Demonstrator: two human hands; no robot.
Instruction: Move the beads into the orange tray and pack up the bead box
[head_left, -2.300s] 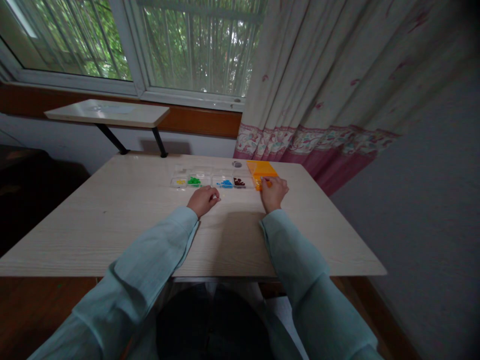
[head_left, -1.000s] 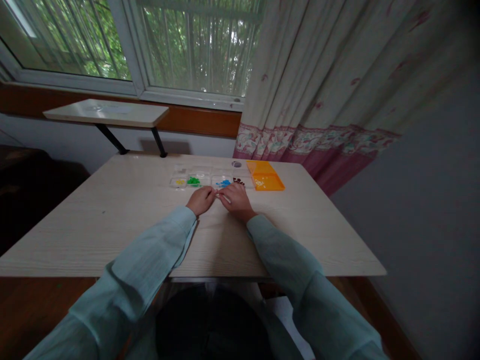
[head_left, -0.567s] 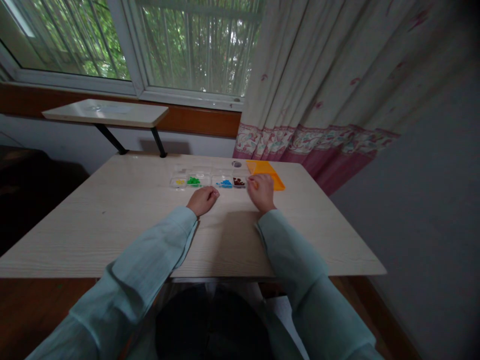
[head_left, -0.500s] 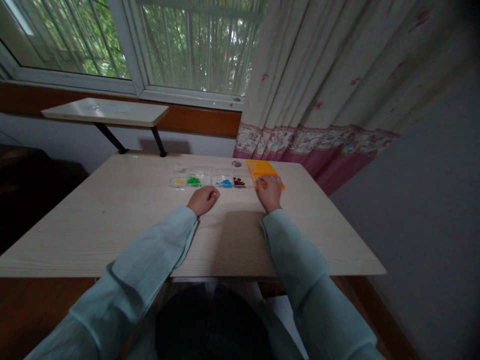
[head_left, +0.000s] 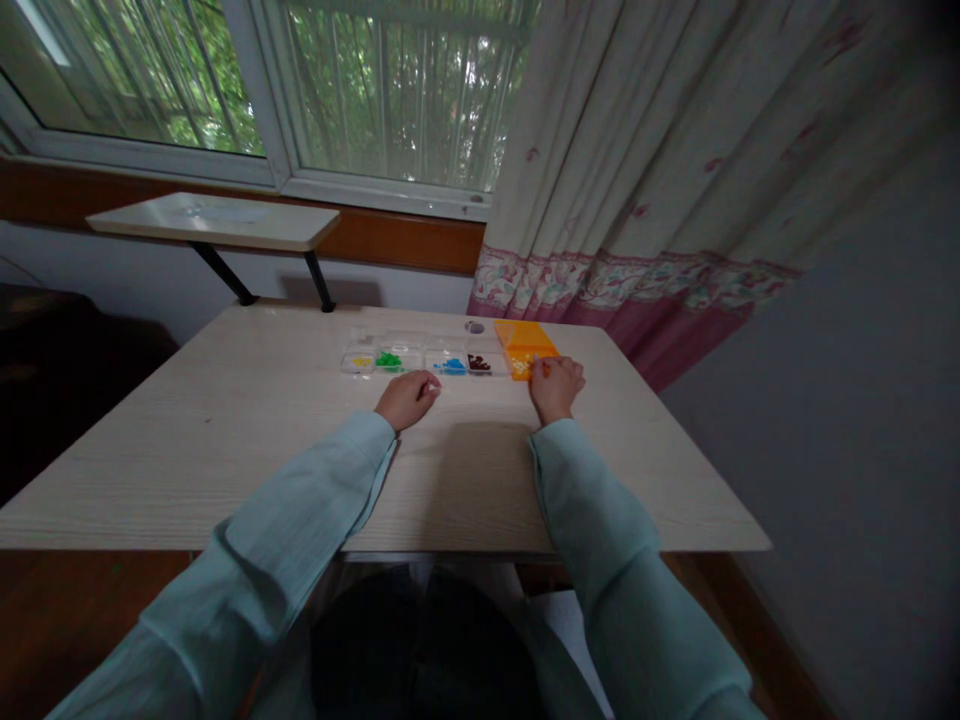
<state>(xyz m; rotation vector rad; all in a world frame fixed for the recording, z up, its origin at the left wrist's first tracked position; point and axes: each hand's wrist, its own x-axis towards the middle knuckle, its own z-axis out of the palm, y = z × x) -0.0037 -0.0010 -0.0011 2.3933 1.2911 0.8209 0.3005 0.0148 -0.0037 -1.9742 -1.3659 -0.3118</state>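
Note:
My left hand (head_left: 407, 398) rests closed on the table in front of the clear boxes, and whatever its fingers pinch is too small to make out. Over the front right of an open orange box (head_left: 525, 335) is my right hand (head_left: 556, 388), fingers closed together; I cannot tell what they hold. Small pale pieces (head_left: 521, 367) lie in the orange box's front part. Left of it stand open clear plastic boxes with small yellow pieces (head_left: 362, 362), green pieces (head_left: 388, 361), blue pieces (head_left: 453, 366) and dark brown pieces (head_left: 478, 363).
The light wood-grain table (head_left: 247, 450) has a round hole (head_left: 474, 327) near its back edge. A raised white shelf (head_left: 225, 220) on black legs stands at the back left. Behind are a window and a patterned curtain (head_left: 600, 200).
My right hand has shifted right across the orange box, uncovering the pale pieces in its front part. My left hand has stayed in place.

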